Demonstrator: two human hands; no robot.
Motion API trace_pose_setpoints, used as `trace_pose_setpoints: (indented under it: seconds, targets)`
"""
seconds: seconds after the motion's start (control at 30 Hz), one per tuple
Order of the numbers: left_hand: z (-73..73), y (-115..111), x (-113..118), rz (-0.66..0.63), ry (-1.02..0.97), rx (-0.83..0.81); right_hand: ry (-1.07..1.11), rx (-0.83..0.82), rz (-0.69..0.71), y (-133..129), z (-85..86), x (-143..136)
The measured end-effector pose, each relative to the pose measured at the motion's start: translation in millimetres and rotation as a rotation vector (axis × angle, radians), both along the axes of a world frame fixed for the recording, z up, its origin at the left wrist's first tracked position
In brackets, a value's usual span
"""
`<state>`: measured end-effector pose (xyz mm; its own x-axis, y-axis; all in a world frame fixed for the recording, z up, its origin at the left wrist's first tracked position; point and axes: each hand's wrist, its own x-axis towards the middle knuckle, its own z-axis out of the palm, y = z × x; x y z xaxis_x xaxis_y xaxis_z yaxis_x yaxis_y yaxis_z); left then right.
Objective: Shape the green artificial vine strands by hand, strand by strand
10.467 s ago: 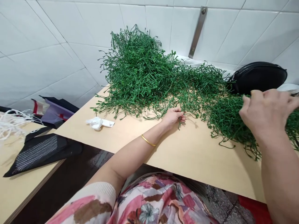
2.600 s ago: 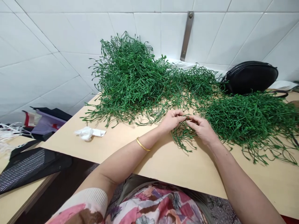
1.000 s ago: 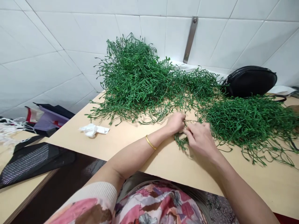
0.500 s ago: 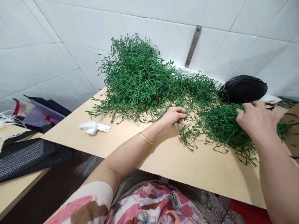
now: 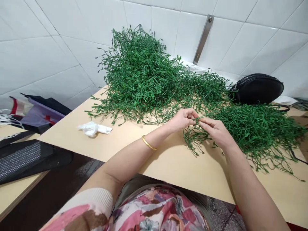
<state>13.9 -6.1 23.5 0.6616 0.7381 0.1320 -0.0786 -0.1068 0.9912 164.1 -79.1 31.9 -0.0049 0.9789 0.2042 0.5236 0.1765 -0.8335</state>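
Note:
Near the middle of the table, my left hand [image 5: 184,119] pinches a thin green plastic stem. My right hand [image 5: 214,129] meets it fingertip to fingertip, its fingers closed on the same green stems. A small sprig of green stems [image 5: 194,141] hangs below the fingers onto the wood. Behind my left hand rises a large heap of green artificial stems [image 5: 144,73]. Another pile of green stems [image 5: 262,128] spreads to the right of my right hand.
A light wooden table [image 5: 154,163] stands against a white tiled wall. Crumpled white tissue [image 5: 92,129] lies at the left. A black round bag [image 5: 258,89] sits at the back right. Dark mesh material [image 5: 24,160] is on another surface at far left.
My right hand has moved left from the right-hand pile to my left hand, and its fingers have closed on the stems. The view has shifted slightly.

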Motion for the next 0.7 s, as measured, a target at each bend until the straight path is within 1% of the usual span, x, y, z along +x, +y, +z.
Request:
trace_pose_setpoints:
  seconds: [0.1,0.17,0.23,0.33,0.4,0.47,0.57,0.7]
  targets:
    - [-4.2,-1,2,0.012,0.032,0.09,0.182,-0.063,-0.008,2,-12.6,5]
    - [-5.9,-2,3,0.035,0.05,0.078,0.201,-0.042,-0.044,1,-16.4,5]
    - [-6.8,-2,3,0.015,0.064,-0.006,0.163,0.01,-0.091,1,-18.2,3]
    - [-7.9,-2,4,-0.033,0.098,-0.183,0.114,0.091,-0.15,1,-19.2,1]
    - [-8.3,-3,5,-0.014,0.112,-0.269,0.089,0.111,-0.145,1,-19.3,1]
    - [-8.1,-3,6,0.032,0.101,-0.316,0.031,0.118,-0.116,0,-19.2,1]
    - [-6.0,-3,7,0.1,0.071,-0.327,-0.124,0.131,-0.079,-2,-19.5,1]
    - [-1.3,0,5,0.1,0.113,-0.374,-0.31,0.191,-0.119,-1,-22.8,-1]
